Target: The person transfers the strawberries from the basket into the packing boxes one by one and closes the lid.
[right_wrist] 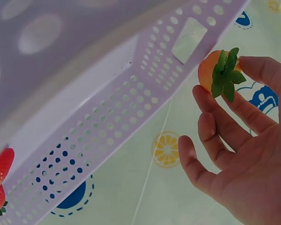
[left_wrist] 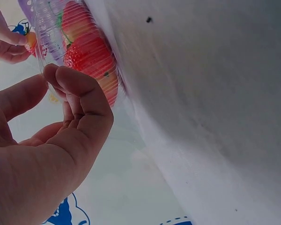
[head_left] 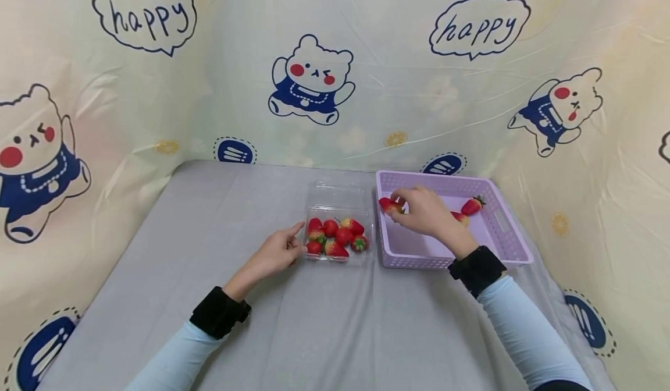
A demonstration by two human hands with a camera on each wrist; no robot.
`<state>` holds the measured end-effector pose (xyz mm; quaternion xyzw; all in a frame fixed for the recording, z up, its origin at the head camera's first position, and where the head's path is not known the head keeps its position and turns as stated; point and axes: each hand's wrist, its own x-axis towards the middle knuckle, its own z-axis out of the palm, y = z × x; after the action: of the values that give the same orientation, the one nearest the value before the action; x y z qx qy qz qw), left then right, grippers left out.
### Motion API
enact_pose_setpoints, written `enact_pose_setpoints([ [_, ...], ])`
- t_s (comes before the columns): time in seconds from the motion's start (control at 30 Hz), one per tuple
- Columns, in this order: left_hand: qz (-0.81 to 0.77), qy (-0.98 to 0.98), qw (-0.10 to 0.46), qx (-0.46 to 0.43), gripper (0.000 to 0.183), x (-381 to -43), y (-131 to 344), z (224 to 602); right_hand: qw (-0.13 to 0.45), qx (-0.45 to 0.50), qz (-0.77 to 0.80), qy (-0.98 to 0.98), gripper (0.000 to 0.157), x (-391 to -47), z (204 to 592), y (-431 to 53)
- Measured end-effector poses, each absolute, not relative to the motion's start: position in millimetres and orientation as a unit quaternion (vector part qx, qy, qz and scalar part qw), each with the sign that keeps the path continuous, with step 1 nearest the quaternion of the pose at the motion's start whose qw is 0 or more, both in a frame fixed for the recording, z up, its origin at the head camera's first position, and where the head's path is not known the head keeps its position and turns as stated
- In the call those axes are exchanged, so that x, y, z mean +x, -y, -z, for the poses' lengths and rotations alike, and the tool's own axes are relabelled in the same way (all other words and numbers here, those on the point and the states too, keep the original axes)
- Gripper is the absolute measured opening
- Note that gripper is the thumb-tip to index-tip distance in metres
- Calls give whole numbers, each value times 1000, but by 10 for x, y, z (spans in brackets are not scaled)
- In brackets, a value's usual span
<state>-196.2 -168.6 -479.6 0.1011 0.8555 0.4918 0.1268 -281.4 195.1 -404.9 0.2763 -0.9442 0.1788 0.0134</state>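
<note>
In the head view, my left hand (head_left: 277, 250) is at the left side of a clear plastic box (head_left: 369, 241). Thumb and index finger pinch its thin rim, as the left wrist view shows. Several strawberries (head_left: 337, 249) fill the box, and its clear lid (head_left: 337, 193) stands open behind. My right hand (head_left: 425, 212) holds a red and yellow strawberry (right_wrist: 207, 74) between thumb and fingers, above the left part of a purple basket (head_left: 419, 261). Green leaves on that strawberry face the right wrist camera. Its remaining fingers are loosely bent.
Toward the basket's right side lie a red strawberry (head_left: 473, 205) and another strawberry (head_left: 460, 217) partly hidden by my right hand. Box and basket stand side by side on a grey cloth-covered table (head_left: 314, 327). A printed curtain (head_left: 387, 88) rises behind and at both sides.
</note>
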Motion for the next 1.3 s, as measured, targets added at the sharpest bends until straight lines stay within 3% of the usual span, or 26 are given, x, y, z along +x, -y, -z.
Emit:
enact_pose_setpoints([
  [0.47,-492,-855,123,103,66,-1956,1683,4809,16,297,-177,938,30,-2716,3995,-1793],
  [1.3,-491,-857,124,96,68,-1947,1674,4778,-52,325,-194,924,34,-2532,4093,-1425],
])
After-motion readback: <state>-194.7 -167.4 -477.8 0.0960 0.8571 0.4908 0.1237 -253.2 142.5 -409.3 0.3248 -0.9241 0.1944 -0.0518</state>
